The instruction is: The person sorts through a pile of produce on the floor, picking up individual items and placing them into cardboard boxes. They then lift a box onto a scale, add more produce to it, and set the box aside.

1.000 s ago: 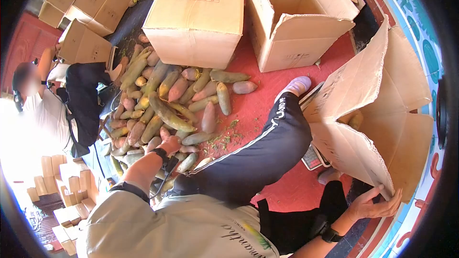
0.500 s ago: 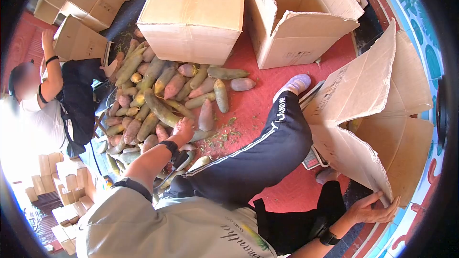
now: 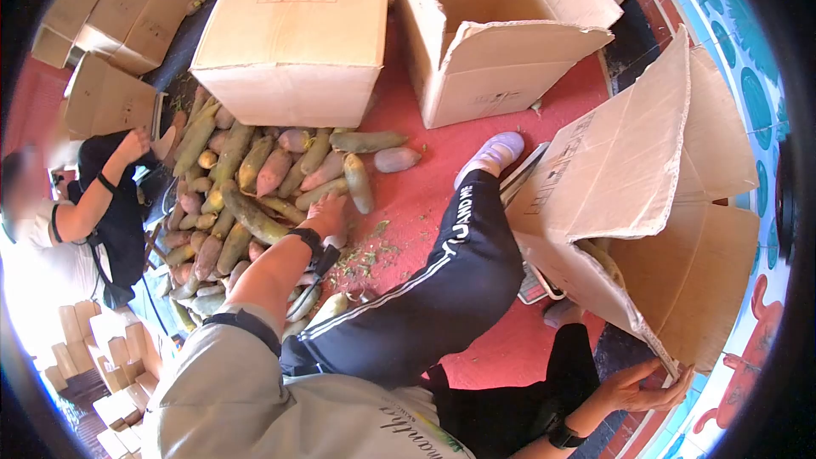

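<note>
My left hand (image 3: 325, 214) is over the right side of a pile of long green and pink radishes (image 3: 229, 161). Its fingers curl around a pink radish (image 3: 338, 236), mostly covered by the hand. To the right, the thumb and fingers of my right hand (image 3: 650, 387) pinch the near edge of a cardboard flap (image 3: 616, 306). That flap belongs to an open carton (image 3: 705, 280) tilted beside my leg, with a greenish radish (image 3: 602, 259) partly showing inside it.
A closed carton (image 3: 289, 30) and an open carton (image 3: 501, 76) stand behind the pile. Part of a scale (image 3: 537, 283) shows beside the tilted carton. Another person (image 3: 76, 221) sits at the left near more cartons (image 3: 119, 13). Leaf scraps (image 3: 370, 251) litter the red floor.
My left hand has moved from beside a long green radish onto the pink one. My right hand stays at the flap. The view has shifted, and the other person's arm has come down.
</note>
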`<state>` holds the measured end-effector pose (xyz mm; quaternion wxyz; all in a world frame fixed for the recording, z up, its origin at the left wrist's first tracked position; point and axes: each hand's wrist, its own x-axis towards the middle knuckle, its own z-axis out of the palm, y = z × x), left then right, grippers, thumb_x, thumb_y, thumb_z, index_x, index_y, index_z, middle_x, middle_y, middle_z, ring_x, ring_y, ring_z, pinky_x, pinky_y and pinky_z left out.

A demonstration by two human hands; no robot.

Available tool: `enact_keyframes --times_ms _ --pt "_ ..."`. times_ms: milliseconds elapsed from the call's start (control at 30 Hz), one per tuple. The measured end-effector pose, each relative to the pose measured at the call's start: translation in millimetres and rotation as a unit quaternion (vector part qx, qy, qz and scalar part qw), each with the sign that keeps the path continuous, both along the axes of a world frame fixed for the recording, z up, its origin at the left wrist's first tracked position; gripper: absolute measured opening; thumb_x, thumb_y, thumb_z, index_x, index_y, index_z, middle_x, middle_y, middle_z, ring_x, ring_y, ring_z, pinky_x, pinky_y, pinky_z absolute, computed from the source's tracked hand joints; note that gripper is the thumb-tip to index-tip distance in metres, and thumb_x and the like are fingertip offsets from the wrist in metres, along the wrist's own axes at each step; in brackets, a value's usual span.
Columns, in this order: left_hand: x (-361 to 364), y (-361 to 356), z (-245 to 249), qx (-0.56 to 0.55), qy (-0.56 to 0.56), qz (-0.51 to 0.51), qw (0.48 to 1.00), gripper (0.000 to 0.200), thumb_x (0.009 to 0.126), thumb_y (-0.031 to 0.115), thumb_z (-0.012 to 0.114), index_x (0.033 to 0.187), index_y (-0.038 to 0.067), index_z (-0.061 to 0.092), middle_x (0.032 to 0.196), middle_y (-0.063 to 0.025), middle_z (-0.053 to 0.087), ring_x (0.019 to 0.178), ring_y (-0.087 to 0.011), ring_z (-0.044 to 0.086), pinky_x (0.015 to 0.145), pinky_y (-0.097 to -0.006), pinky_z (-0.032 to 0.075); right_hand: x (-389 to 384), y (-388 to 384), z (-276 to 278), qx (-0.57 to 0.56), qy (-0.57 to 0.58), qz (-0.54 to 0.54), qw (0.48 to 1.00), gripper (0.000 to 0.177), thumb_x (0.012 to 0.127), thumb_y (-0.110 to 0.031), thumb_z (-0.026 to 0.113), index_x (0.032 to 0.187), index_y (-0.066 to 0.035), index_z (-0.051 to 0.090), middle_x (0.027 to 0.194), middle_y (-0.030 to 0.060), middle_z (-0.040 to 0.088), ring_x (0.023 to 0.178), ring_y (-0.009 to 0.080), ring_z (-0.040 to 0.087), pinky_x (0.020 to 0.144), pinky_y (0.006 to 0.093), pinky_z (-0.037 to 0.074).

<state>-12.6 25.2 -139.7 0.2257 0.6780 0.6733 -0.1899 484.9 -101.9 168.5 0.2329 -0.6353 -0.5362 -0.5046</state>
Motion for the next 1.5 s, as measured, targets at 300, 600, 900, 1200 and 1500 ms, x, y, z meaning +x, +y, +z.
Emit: enact_keyframes --times_ms 300,600,900,1200,1500 --pt "-13 23 -38 -0.079 0.109 -0.092 0.987 0.028 0.079 0.012 0.054 0.106 0.006 0.062 0.121 -0.0148 0.045 0.114 -0.0334 0.045 0.086 -0.0384 0.046 -1 5 1 0.0 0.032 0.021 0.999 0.045 0.09 -0.032 0.053 0.119 0.002 0.046 0.116 0.0161 0.052 0.107 0.0312 0.049 0.092 0.0439 0.039" --pt "-9 13 7 -0.053 0.135 -0.085 0.986 0.031 0.08 0.016 0.055 0.11 0.007 0.052 0.122 -0.0149 0.044 0.112 -0.0342 0.047 0.084 -0.0392 0.046 -8 0 2 -0.026 0.009 -0.043 0.999 0.049 0.09 -0.037 0.049 0.121 0.001 0.042 0.121 0.0163 0.048 0.112 0.0333 0.046 0.099 0.0488 0.032" --pt "-53 8 -5 -0.116 0.227 -0.013 0.967 0.037 0.08 0.028 0.06 0.113 0.01 0.061 0.122 -0.0093 0.044 0.108 -0.0286 0.052 0.085 -0.0338 0.047 -16 3 2 -0.026 0.035 -0.031 0.999 0.045 0.091 -0.032 0.049 0.121 0.0 0.042 0.122 0.0157 0.047 0.117 0.0308 0.042 0.104 0.049 0.025" --pt "-26 -10 51 -0.165 0.177 -0.115 0.964 0.035 0.076 0.028 0.063 0.105 0.008 0.062 0.101 -0.0101 0.064 0.097 -0.0247 0.062 0.077 -0.0348 0.05 -16 4 1 -0.025 0.036 -0.047 0.998 0.045 0.091 -0.034 0.048 0.12 0.0 0.044 0.122 0.0147 0.047 0.115 0.031 0.043 0.104 0.0492 0.024" --pt "-20 -39 45 -0.168 0.112 -0.022 0.979 0.036 0.078 0.034 0.059 0.102 0.007 0.063 0.107 -0.0117 0.063 0.098 -0.0255 0.061 0.078 -0.0373 0.049 -26 2 5 -0.028 0.081 -0.023 0.996 0.04 0.086 -0.021 0.054 0.119 -0.001 0.043 0.118 0.0134 0.048 0.115 0.0308 0.042 0.104 0.052 0.02"
